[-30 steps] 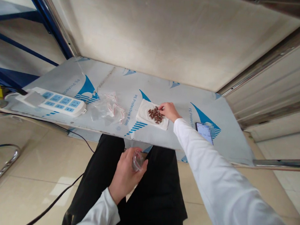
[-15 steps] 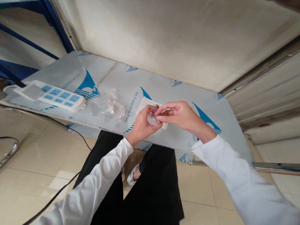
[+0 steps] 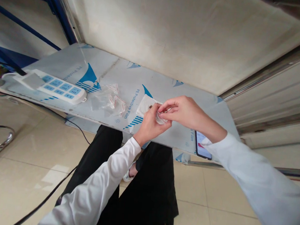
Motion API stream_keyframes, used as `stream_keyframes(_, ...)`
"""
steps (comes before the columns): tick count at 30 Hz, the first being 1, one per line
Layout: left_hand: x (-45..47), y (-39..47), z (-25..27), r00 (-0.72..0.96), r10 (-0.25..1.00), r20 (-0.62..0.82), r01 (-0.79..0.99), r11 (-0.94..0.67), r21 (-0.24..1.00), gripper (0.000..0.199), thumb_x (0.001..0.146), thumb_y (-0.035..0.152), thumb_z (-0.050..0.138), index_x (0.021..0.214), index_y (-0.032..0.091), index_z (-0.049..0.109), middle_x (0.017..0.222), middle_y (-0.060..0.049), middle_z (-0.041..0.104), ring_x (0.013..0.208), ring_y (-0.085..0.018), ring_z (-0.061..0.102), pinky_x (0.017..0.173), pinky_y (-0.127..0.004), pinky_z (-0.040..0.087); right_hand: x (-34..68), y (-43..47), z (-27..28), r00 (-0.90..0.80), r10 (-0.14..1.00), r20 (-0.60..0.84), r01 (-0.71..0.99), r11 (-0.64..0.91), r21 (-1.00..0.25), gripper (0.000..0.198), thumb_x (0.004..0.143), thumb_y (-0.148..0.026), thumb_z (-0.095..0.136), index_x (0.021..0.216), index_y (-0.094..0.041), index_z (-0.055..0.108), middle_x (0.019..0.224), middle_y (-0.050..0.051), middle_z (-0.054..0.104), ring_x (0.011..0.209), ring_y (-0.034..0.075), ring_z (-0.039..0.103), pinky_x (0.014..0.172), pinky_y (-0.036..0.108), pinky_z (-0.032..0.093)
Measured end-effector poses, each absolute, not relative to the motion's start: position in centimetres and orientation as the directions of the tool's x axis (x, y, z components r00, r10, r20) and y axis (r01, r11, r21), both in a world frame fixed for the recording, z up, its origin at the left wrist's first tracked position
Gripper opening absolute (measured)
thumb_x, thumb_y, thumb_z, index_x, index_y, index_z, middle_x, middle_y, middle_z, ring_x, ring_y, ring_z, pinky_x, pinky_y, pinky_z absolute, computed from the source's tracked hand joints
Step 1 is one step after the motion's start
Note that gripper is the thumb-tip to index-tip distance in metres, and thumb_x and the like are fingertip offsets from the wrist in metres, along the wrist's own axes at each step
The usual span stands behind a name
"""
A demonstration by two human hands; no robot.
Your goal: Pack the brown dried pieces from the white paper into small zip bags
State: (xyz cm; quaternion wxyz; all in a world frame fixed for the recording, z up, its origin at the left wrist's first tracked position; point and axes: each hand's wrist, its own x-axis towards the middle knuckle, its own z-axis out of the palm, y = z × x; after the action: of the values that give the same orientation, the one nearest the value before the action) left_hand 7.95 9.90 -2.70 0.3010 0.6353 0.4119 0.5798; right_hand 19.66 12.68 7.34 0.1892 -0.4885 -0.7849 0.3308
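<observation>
My left hand (image 3: pixel 153 124) is closed around a small clear round container (image 3: pixel 161 119), its fingers curled about the side. Over that container, my right hand (image 3: pixel 183 112) has thumb and fingertips pinched together at the rim. What the right fingertips hold is too small and covered to make out. Just beyond the left hand lies a folded white tissue (image 3: pixel 144 105) on the film-covered tabletop (image 3: pixel 112 67). A tiny brownish thing (image 3: pixel 150 106) rests on the tissue, too small to name.
Crumpled clear plastic bags (image 3: pixel 110 100) lie left of the tissue. Farther left is a white power strip (image 3: pixel 60 88) with a plug in it. A phone (image 3: pixel 203 145) sits at the front edge under the right forearm. Behind the table rises a pale panel (image 3: pixel 172 34).
Both hands and the clear container have shifted slightly right, uncovering more of the tissue and the tiny thing on it. The phone now shows beneath the right forearm. The camera view has shifted slightly.
</observation>
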Motion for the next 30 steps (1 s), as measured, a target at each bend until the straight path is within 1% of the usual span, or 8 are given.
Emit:
stream_keyframes(5,8.0,10.2,-2.8,-0.051,0.868,0.494,0.176,-0.479,0.860,0.029,0.067,0.017,0.066,0.090,0.020,0.048,0.082,0.000,0.061,0.075,-0.016,0.060,0.068,-0.027,0.045,19.6,12.2,7.9,-0.479,0.878,-0.023,0.668,0.347,-0.658,0.014,0.072,-0.017,0.072,0.084,-0.019,0.077,0.077,0.002,0.076,0.076,0.019,0.072,0.071,0.027,0.057)
stream_keyframes(13,7.4,10.0,-3.4,-0.086,0.865,0.495,0.179,-0.475,0.861,0.030,0.071,0.022,0.069,0.093,0.020,0.049,0.077,0.001,0.060,0.069,-0.013,0.058,0.066,-0.025,0.044,20.8,13.3,7.0,-0.445,0.896,-0.016,0.540,0.254,-0.803,0.016,0.076,-0.026,0.071,0.091,-0.020,0.076,0.084,0.003,0.077,0.078,0.019,0.072,0.075,0.030,0.058)
stream_keyframes(15,6.9,9.9,-3.8,-0.103,0.869,0.483,0.184,-0.461,0.868,0.031,0.070,0.022,0.070,0.093,0.021,0.050,0.074,0.003,0.058,0.066,-0.012,0.056,0.066,-0.024,0.044,22.2,14.6,5.1,-0.330,0.942,0.055,0.612,0.258,-0.747,0.019,0.079,-0.026,0.069,0.095,-0.018,0.075,0.087,0.006,0.076,0.076,0.018,0.071,0.074,0.030,0.057)
stream_keyframes(17,6.3,9.8,-4.2,-0.124,0.878,0.462,0.197,-0.434,0.879,0.030,0.069,0.022,0.070,0.092,0.021,0.050,0.073,0.003,0.057,0.066,-0.011,0.054,0.067,-0.025,0.043,24.0,16.1,2.4,-0.241,0.966,0.092,0.777,0.249,-0.578,0.021,0.079,-0.016,0.066,0.098,-0.015,0.074,0.092,0.008,0.076,0.077,0.017,0.071,0.076,0.029,0.056)
stream_keyframes(19,5.7,9.7,-4.6,-0.140,0.887,0.441,0.211,-0.408,0.888,0.029,0.070,0.022,0.069,0.092,0.020,0.050,0.073,0.003,0.056,0.066,-0.011,0.054,0.068,-0.025,0.043,25.5,17.3,-0.7,-0.241,0.970,0.022,0.907,0.233,-0.352,0.026,0.077,-0.008,0.064,0.100,-0.013,0.074,0.094,0.011,0.075,0.080,0.018,0.070,0.079,0.029,0.054)
stream_keyframes(21,5.3,9.6,-4.8,-0.137,0.893,0.429,0.218,-0.395,0.893,0.028,0.070,0.021,0.069,0.092,0.020,0.050,0.072,0.003,0.056,0.065,-0.011,0.053,0.068,-0.025,0.043,26.3,18.1,-3.6,-0.262,0.965,-0.016,0.933,0.250,-0.259,0.027,0.076,-0.004,0.064,0.100,-0.013,0.074,0.094,0.012,0.075,0.083,0.020,0.069,0.082,0.030,0.052)
stream_keyframes(25,5.0,9.4,-4.9,-0.117,0.902,0.417,0.222,-0.385,0.896,0.028,0.069,0.021,0.069,0.090,0.020,0.050,0.072,0.003,0.056,0.066,-0.011,0.054,0.069,-0.026,0.043,26.0,18.4,-6.5,-0.331,0.943,-0.014,0.915,0.318,-0.248,0.023,0.080,-0.007,0.062,0.098,-0.015,0.074,0.099,0.012,0.072,0.089,0.020,0.066,0.084,0.028,0.048)
stream_keyframes(30,5.0,9.5,-5.5,-0.096,0.904,0.417,0.251,-0.383,0.889,0.028,0.071,0.023,0.069,0.092,0.020,0.051,0.074,0.002,0.057,0.067,-0.012,0.055,0.070,-0.026,0.044,25.5,18.8,-6.3,-0.382,0.924,-0.019,0.894,0.365,-0.259,0.016,0.082,-0.009,0.061,0.085,-0.016,0.075,0.089,0.011,0.072,0.086,0.019,0.066,0.080,0.025,0.046)
